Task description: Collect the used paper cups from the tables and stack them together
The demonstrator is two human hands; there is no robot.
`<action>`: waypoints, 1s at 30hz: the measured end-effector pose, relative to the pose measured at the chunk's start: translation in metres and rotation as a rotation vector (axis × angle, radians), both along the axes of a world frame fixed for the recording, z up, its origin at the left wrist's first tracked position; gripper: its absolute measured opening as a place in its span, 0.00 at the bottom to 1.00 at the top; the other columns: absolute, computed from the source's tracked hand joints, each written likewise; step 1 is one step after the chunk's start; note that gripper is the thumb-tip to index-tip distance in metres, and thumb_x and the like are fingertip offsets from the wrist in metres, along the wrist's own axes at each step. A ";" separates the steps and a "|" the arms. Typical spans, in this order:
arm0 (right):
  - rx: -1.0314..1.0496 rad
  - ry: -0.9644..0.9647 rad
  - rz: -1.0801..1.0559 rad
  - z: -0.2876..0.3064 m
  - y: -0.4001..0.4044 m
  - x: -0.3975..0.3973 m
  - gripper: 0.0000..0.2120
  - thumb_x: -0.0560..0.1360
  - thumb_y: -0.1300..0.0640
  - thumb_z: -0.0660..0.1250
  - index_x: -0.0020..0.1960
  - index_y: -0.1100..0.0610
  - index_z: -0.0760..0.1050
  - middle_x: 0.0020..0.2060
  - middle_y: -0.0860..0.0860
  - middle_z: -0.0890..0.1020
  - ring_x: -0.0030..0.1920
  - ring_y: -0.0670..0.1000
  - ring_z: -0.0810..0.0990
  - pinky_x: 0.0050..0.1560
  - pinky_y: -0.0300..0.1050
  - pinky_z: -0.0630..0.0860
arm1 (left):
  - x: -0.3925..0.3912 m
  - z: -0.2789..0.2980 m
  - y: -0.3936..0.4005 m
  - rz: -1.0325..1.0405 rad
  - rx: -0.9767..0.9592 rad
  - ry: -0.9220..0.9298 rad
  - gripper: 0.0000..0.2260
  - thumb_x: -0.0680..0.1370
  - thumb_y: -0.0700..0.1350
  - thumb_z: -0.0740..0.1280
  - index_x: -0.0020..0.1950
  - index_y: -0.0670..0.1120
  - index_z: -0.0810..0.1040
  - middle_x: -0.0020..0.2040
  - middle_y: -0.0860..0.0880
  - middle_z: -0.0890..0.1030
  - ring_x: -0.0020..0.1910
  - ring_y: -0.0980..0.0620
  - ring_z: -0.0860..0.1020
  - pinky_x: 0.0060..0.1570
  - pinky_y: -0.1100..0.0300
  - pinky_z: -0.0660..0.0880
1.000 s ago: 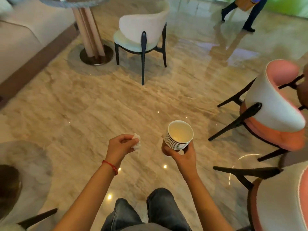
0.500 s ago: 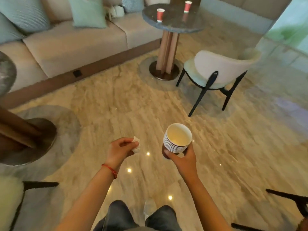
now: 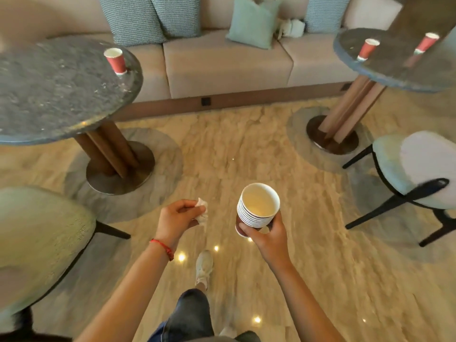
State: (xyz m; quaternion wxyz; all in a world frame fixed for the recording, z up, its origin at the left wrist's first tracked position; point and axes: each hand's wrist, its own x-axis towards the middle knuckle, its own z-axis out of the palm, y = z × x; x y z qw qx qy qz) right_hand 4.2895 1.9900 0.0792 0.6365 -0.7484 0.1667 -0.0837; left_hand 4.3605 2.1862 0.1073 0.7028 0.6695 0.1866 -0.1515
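My right hand (image 3: 266, 234) grips a stack of several nested paper cups (image 3: 256, 206) from below, the top cup's white inside facing up. My left hand (image 3: 177, 217) is closed around a crumpled white tissue (image 3: 201, 212), to the left of the stack. One red paper cup (image 3: 116, 60) stands upright near the far edge of the round grey table (image 3: 54, 95) on the left. Two more red cups (image 3: 367, 49) (image 3: 425, 43) stand on the round grey table (image 3: 394, 70) at the upper right.
A beige sofa (image 3: 222, 62) with teal cushions runs along the back between the tables. A pale green chair (image 3: 37, 243) sits at the lower left, a white chair (image 3: 419, 174) with black legs at the right. Marble floor (image 3: 246, 149) lies open ahead; my shoe (image 3: 204, 266) steps forward.
The view has swung left and toward the sofa: the left table with its red cup came into sight, and the right table moved to the frame's edge. Both hands kept their holds.
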 end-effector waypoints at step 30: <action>0.022 0.029 0.162 -0.040 -0.020 0.515 0.27 0.59 0.51 0.77 0.55 0.43 0.70 0.52 0.42 0.79 0.52 0.36 0.77 0.47 0.27 0.72 | 0.486 -0.046 -0.005 0.197 0.015 -0.003 0.04 0.70 0.37 0.73 0.43 0.40 0.81 0.36 0.46 0.82 0.33 0.58 0.82 0.31 0.68 0.77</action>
